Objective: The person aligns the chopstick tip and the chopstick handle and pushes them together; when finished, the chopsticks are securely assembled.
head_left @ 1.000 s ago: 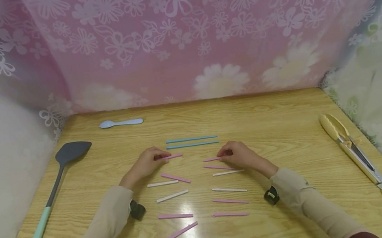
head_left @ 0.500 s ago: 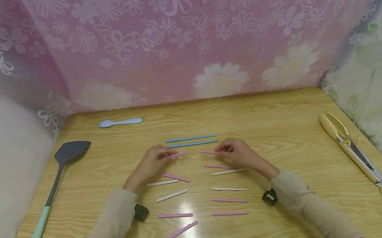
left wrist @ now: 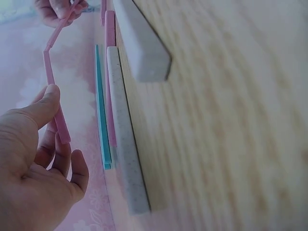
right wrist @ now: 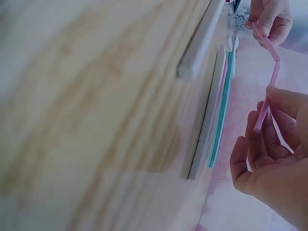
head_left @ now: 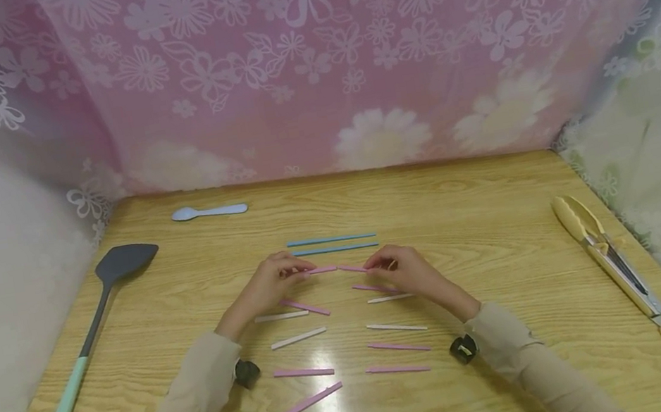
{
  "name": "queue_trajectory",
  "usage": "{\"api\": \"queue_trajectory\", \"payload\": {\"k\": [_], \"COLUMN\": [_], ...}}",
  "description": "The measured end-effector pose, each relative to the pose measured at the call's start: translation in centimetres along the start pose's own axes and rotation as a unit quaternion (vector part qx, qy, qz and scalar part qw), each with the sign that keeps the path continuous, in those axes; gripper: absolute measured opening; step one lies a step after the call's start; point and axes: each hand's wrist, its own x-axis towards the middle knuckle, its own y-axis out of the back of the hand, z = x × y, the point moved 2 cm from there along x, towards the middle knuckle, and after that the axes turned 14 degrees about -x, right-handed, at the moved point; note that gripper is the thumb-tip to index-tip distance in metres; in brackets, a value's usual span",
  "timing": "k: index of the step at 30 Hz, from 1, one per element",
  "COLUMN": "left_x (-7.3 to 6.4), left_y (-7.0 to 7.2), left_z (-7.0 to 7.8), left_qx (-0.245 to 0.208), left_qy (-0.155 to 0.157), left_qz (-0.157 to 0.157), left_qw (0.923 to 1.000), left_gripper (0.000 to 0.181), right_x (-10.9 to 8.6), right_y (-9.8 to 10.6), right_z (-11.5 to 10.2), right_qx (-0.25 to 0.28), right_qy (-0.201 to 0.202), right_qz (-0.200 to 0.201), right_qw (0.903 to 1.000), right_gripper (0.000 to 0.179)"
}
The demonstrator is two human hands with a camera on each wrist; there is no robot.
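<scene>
Between thumb and fingers my left hand [head_left: 277,278] pinches a pink chopstick half [left wrist: 49,70], raised off the table. My right hand [head_left: 404,267] pinches another pink chopstick half [right wrist: 274,77] the same way. Their inner ends meet at a slight angle in the head view and a clearer bend in both wrist views; whether they are joined cannot be told. Just beyond the hands lie two full-length blue chopsticks [head_left: 337,248], side by side. Nearer me, a pink half [head_left: 307,308] and a white half [head_left: 281,316] lie by the left wrist, and a white half [head_left: 386,299] by the right.
More white halves [head_left: 299,339] and pink halves [head_left: 311,401] lie in two columns toward the front. A spatula [head_left: 92,327] lies at left, a pale blue spoon [head_left: 210,212] at back left, yellow-tipped tongs [head_left: 611,264] at right. Floral cloth [head_left: 314,94] hangs behind the wooden table.
Both hands have drawn toward each other, carrying their pink chopstick halves. The gap between the two halves has closed, and their ends now meet. The other pieces lie still.
</scene>
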Motion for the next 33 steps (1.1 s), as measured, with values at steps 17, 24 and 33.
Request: {"api": "queue_trajectory", "payload": {"k": [17,24,33], "left_x": [-0.2,-0.4,-1.2], "left_y": [-0.4,-0.9,-1.0], "left_z": [1.0,1.3,2.5], "left_qx": [0.031,0.021,0.012], "left_qy": [-0.033,-0.009,-0.021], "left_qz": [-0.021,-0.044,-0.041], "left_qw": [0.9988,0.9988,0.9989], "left_gripper": [0.017,0.026,0.027], "right_x": [-0.2,-0.6,-1.2], "right_y": [0.1,0.2,0.8], "right_z": [-1.1,-1.7,-2.6], "right_qx": [-0.006,0.006,0.027], "right_qy": [0.045,0.049,0.076], "right_qz": [0.023,0.051,0.073], "right_qw": [0.9987,0.9975,0.9940], "right_gripper": [0.011,0.009,0.008]}}
